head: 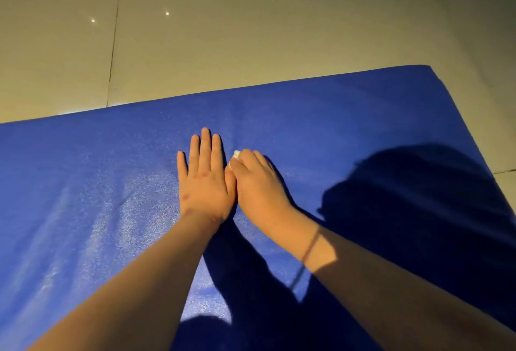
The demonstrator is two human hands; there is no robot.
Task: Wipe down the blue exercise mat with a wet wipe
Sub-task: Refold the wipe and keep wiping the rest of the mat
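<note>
Your left hand [205,177] lies flat, fingers straight, pinning the blue exercise mat [321,133] spread on the tiled floor [251,29], while your right hand [258,183] curls around the balled wet wipe [236,154], pressing it down mid-mat. Damp-looking sheen streaks the left side, so that part looks wiped; the right stretch, partly in shadow, seems left to do.

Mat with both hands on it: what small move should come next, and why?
Probably slide the right hand with the wipe rightward: the left hand rests flat on the mat, and shiny streaks show mostly to its left.
</note>
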